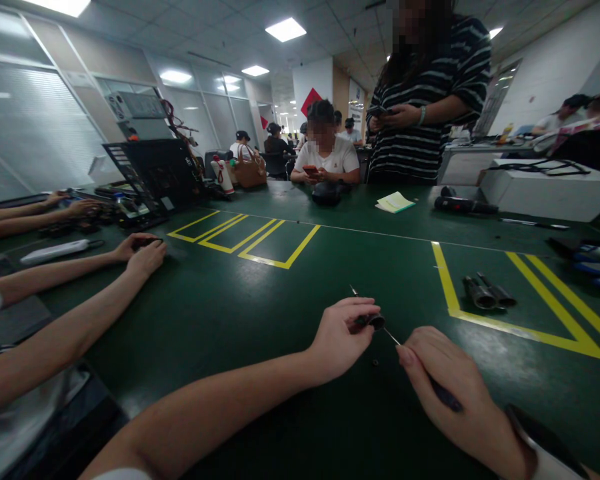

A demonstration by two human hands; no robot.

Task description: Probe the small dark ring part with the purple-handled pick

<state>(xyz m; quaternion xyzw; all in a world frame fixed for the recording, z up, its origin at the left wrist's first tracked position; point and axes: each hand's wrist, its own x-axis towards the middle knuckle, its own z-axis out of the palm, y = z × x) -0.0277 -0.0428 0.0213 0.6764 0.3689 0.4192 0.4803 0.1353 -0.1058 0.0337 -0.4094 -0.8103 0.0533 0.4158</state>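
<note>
My left hand (341, 337) is closed around a dark, hollow cylindrical part (377, 323), whose round open end faces right. A thin pointed tip sticks out beyond the fingers at the upper left. My right hand (445, 370) grips a screwdriver (446, 395) by its dark handle. The slim metal shaft runs up to the part's open end; whether its tip touches inside is hidden. Below the hands, a tiny dark piece (375, 363) lies on the green table (280, 313). Metal tubular parts (480, 293) rest together inside a yellow-taped area to the right.
At left, a co-worker's hands (143, 253) hold a small dark item near a white power strip (55, 251). Yellow tape outlines (265, 265) mark the table. A booklet (395, 202), a white box (550, 190) and blue-handled tools (597, 268) lie farther off. Two people stand or sit opposite.
</note>
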